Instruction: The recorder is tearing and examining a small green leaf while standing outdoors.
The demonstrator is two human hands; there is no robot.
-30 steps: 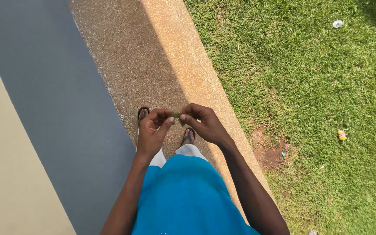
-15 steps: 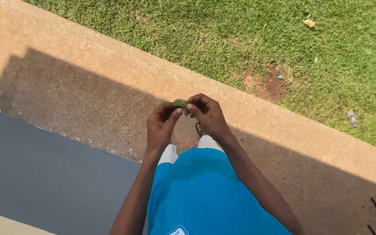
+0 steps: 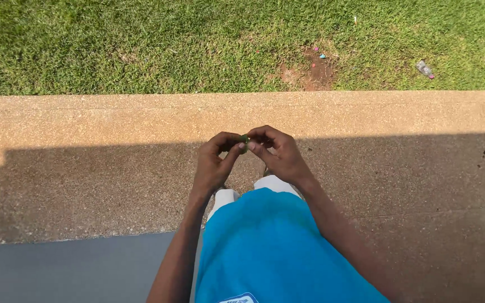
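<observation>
Since half a second ago the view has swung square to the concrete kerb (image 3: 113,120), while both hands stay joined in front of the blue shirt (image 3: 270,247). Nearest, the left hand (image 3: 214,165) and right hand (image 3: 279,157) meet fingertip to fingertip, pinched together on a small green bit (image 3: 244,143) held between them, level with both and no nearer one than the other; its long axis is too small to tell. Beyond lies grass (image 3: 141,45) with a bare patch (image 3: 315,70) and scattered litter (image 3: 425,69).
</observation>
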